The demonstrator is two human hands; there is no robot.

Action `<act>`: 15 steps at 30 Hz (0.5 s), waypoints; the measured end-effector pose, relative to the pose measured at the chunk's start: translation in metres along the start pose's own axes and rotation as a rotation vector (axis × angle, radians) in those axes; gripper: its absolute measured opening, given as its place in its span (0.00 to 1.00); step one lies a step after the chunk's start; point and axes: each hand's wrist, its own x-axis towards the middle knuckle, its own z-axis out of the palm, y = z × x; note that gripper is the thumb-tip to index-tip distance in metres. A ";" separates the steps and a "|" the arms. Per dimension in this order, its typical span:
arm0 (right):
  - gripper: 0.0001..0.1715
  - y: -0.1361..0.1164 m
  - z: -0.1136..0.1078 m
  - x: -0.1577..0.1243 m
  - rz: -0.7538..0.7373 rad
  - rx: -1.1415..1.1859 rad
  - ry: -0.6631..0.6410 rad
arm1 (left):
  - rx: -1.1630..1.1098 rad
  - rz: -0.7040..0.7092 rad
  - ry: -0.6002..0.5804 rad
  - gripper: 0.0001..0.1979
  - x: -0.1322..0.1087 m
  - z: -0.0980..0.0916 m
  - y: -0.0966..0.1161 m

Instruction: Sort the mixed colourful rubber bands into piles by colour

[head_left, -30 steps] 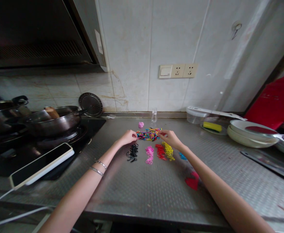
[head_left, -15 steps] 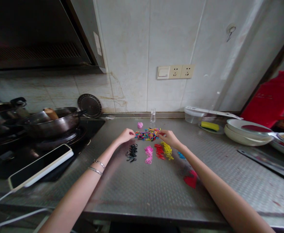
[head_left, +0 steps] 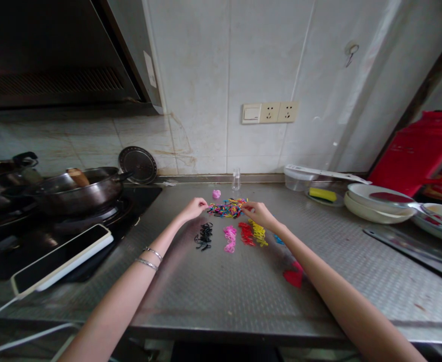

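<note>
A mixed heap of small coloured rubber bands (head_left: pixel 226 207) lies on the metal counter between my hands. My left hand (head_left: pixel 197 206) is at its left end, thumb and fingertips pinched together. At the right end, my right hand (head_left: pixel 257 213) also has its fingers pinched at the bands. What either pinch holds is too small to make out. Nearer to me lie sorted piles: black bands (head_left: pixel 204 236), pink bands (head_left: pixel 230 239), red bands (head_left: pixel 247 234) and yellow bands (head_left: pixel 258 233). Some blue bands (head_left: pixel 278 240) are partly hidden by my right forearm.
A pink clump (head_left: pixel 216 194) and a small clear bottle (head_left: pixel 236 179) stand behind the heap. Left are a phone (head_left: pixel 60 259), a pan (head_left: pixel 81 193) and the stove. Right are a yellow sponge (head_left: pixel 322 194), bowls (head_left: pixel 379 211), a knife (head_left: pixel 413 254) and a red thermos (head_left: pixel 413 156).
The whole view has shifted slightly, so things sit a little further left. Both hands stay pinched at the two ends of the heap, with hardly any movement.
</note>
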 end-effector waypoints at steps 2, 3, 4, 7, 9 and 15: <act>0.14 -0.001 -0.001 0.000 0.009 -0.007 0.010 | -0.005 0.016 -0.011 0.10 -0.001 0.002 0.006; 0.14 -0.001 -0.002 -0.001 0.015 -0.008 0.014 | -0.011 0.026 -0.029 0.10 -0.001 0.003 0.010; 0.14 -0.001 -0.002 -0.001 0.021 -0.011 0.016 | -0.019 0.038 -0.054 0.10 -0.002 0.005 0.015; 0.13 -0.001 -0.006 -0.002 0.044 -0.049 0.017 | -0.033 0.088 -0.144 0.10 -0.007 0.015 0.033; 0.13 0.000 -0.007 -0.002 0.065 -0.092 0.015 | -0.013 0.137 -0.196 0.09 -0.012 0.022 0.046; 0.13 0.007 -0.006 -0.003 0.082 -0.156 0.001 | 0.042 0.246 -0.379 0.07 -0.022 0.032 0.071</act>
